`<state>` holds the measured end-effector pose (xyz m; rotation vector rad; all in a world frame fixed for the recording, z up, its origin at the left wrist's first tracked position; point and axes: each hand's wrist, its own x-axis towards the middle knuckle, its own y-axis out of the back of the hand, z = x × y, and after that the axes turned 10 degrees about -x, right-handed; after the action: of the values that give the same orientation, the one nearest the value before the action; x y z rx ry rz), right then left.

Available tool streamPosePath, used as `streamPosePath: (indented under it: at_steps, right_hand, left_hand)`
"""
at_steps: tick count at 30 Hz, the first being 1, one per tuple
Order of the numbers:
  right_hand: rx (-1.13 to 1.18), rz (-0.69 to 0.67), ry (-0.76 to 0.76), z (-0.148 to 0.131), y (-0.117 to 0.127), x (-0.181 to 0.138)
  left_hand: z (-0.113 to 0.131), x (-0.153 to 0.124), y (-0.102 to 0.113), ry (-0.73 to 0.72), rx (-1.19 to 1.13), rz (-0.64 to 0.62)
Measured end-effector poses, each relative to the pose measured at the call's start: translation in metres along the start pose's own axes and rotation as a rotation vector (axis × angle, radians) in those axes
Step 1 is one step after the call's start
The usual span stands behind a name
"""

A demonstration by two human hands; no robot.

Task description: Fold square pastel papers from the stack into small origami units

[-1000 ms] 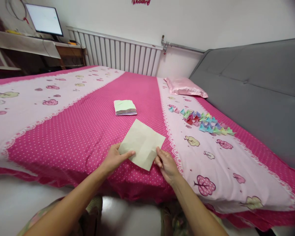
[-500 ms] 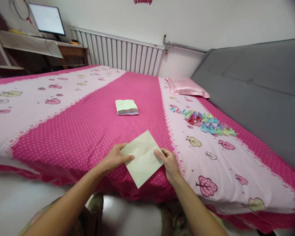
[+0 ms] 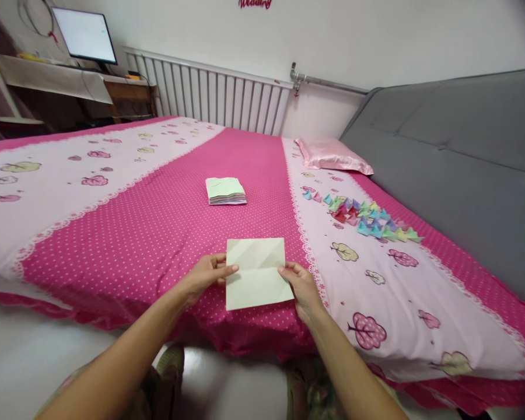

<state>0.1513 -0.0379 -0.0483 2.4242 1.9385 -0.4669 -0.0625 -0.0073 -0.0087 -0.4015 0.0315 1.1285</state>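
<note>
A square sheet of pale cream paper (image 3: 258,280) is held up just above the near edge of the bed, with faint crease lines across its middle. My left hand (image 3: 207,277) pinches its left edge, thumb on top and fingers behind. On the opposite edge my right hand (image 3: 303,287) grips it the same way. Farther off on the pink bedspread lies a stack of coloured paper squares (image 3: 226,191), a pale green one on top. Many small folded paper boats (image 3: 367,219) in several colours stand in a cluster to the right.
The bed's pink dotted cover (image 3: 157,216) spreads out ahead. At the back right is a pink satin pillow (image 3: 335,156) beside a grey padded headboard (image 3: 455,134). A radiator (image 3: 210,87) runs along the wall, and a monitor (image 3: 84,35) stands on a desk at the far left.
The paper has turned from a corner-up diamond to sides roughly square to me. Both hands still hold it, now by its left and right edges.
</note>
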Motion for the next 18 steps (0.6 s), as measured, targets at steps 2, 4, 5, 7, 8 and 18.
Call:
streamPosePath:
  at_steps: [2, 4, 5, 7, 8, 18]
  right_hand:
    - [0.011, 0.013, 0.007, 0.0009, 0.0001, 0.0009]
    - [0.015, -0.002, 0.025, 0.002, 0.0003, 0.0007]
    - [0.015, -0.013, 0.036, 0.0025, 0.0005, 0.0004]
    - [0.017, -0.038, 0.053, 0.0036, 0.0008, -0.0003]
    - [0.019, -0.048, 0.058, 0.0041, 0.001, -0.0005]
    - [0.006, -0.044, 0.081, 0.0028, -0.0003, -0.0002]
  left_hand:
    - [-0.0035, 0.0009, -0.0023, 0.03, 0.004, 0.003]
    - [-0.0061, 0.002, -0.0044, 0.037, -0.017, 0.024]
    - [-0.0067, 0.0025, -0.0053, 0.034, -0.033, 0.039]
    - [-0.0068, 0.0031, -0.0068, 0.025, -0.057, 0.068]
    - [-0.0065, 0.0031, -0.0072, 0.022, -0.066, 0.079]
    - [-0.0082, 0.0037, -0.0066, 0.027, -0.108, 0.125]
